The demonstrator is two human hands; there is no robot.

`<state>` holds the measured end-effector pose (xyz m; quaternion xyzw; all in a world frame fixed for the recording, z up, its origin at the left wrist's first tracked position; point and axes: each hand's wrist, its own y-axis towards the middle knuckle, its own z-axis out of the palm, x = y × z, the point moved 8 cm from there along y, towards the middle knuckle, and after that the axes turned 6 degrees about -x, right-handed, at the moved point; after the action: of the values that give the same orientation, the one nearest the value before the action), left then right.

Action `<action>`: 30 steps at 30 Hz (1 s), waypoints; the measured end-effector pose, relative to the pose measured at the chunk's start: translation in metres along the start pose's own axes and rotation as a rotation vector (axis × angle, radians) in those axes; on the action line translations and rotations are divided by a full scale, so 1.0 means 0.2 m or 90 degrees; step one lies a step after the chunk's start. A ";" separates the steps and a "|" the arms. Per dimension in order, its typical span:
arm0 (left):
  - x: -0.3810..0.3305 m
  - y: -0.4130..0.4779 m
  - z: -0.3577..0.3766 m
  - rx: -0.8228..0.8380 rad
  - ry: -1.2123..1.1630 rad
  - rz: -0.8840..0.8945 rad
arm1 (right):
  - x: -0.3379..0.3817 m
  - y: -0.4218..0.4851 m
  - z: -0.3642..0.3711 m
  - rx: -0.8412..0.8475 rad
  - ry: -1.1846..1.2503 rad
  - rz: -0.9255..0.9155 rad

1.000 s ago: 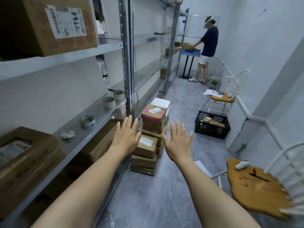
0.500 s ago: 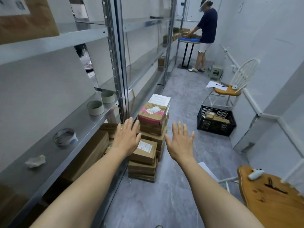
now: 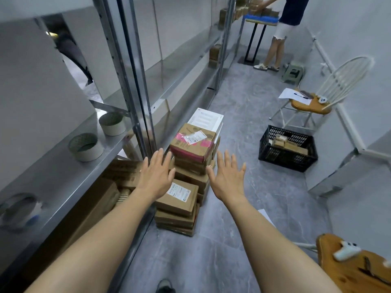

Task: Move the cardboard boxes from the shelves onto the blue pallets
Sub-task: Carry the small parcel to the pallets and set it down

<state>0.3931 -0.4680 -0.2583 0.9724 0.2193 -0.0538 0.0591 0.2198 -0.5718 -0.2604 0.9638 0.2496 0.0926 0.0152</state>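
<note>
A stack of cardboard boxes stands on the grey floor beside the metal shelving [image 3: 135,115]. Its top box [image 3: 193,142] carries pink tape and a white label. A lower, nearer stack has a labelled box [image 3: 179,196] on top. My left hand [image 3: 155,176] and my right hand [image 3: 227,176] reach out with straight, spread fingers, one on each side of the tall stack, holding nothing. More boxes [image 3: 99,199] lie on the bottom shelf at the left. A blue pallet [image 3: 261,19] sits on a black stand at the far end.
Tape rolls [image 3: 85,146] sit on the middle shelf. A black crate [image 3: 287,148] with small boxes stands on the floor at the right, behind it a white chair [image 3: 313,102] with papers. Another wooden chair seat [image 3: 355,265] is at bottom right. A person [image 3: 281,32] works at the far stand.
I have moved forward and looked further down; the box stack is nearer and larger between my hands. Both hands stay spread and empty. The upper-shelf box has left the view.
</note>
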 end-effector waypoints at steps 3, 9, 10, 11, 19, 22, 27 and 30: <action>0.05 0.12 0.15 0.033 0.000 -0.002 | -0.02 0.12 0.11 0.010 0.004 0.017; 0.13 0.39 0.44 0.084 -0.040 -0.005 | 0.00 0.33 0.37 0.052 0.018 0.051; 0.14 0.43 0.49 0.085 -0.046 -0.007 | 0.01 0.36 0.42 0.055 0.023 0.051; 0.15 0.47 0.54 0.087 -0.051 -0.009 | 0.02 0.39 0.47 0.061 0.027 0.053; 0.25 0.66 1.02 0.126 -0.054 -0.027 | -0.04 0.58 0.96 0.121 0.029 0.055; 0.28 0.69 1.22 0.128 -0.060 -0.031 | -0.08 0.62 1.16 0.133 0.037 0.057; 0.35 0.66 1.60 0.151 -0.071 -0.060 | -0.14 0.59 1.57 0.173 0.084 0.092; 0.40 0.63 1.83 0.151 -0.085 -0.054 | -0.16 0.55 1.84 0.216 0.096 0.112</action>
<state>0.4905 -0.5981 -0.6192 0.9566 0.2482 -0.1461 -0.0441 0.3131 -0.6769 -0.6195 0.9610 0.1768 0.1225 -0.1740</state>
